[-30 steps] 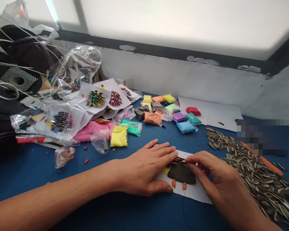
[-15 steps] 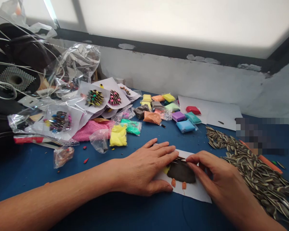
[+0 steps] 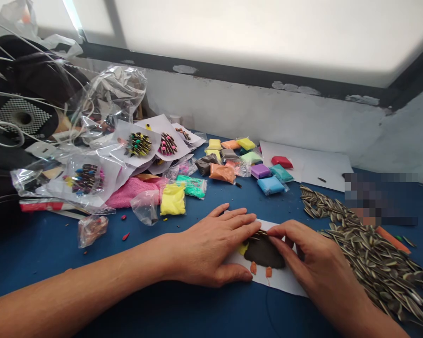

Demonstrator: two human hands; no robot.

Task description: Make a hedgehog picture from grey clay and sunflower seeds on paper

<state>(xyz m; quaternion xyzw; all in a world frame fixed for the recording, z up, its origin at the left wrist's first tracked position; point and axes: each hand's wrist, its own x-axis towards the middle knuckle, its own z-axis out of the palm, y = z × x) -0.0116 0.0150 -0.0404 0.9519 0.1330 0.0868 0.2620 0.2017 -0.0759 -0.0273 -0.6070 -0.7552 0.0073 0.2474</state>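
Grey seeds [image 3: 377,263] and bright packets [image 3: 270,186] lie near white paper [image 3: 289,281], which my spread left hand [image 3: 218,251] partly hides; my right hand [image 3: 313,253] pinches a seed [image 3: 262,233] at the dark clay [image 3: 264,254] there. Blue counter [image 3: 137,300], pale wall [image 3: 239,112] behind.

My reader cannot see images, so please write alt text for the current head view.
A person's left hand rests on white paper, with the right hand at the upper edge of a dark clay shape bearing sunflower seeds. A heap of sunflower seeds lies to the right on the blue tabletop, with packets of coloured clay beyond the hands.
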